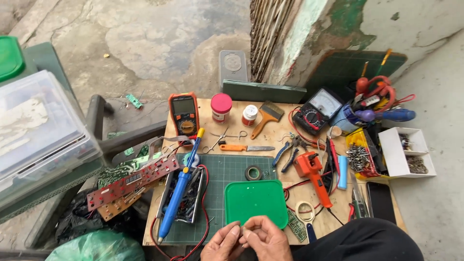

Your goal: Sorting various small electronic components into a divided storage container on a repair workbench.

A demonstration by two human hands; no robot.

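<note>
At the table's point(212, 108) near edge we see the left hand point(222, 244) and right hand point(266, 239), fingertips pinched together on something too small to tell, just below the green lid point(255, 200), tools crowding both sides.

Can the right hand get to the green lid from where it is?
Probably yes. The right hand is at the near edge of the table, fingertips pinched together with the left hand, and the green lid lies flat just beyond them with nothing between. I cannot tell what the fingers pinch.
</note>
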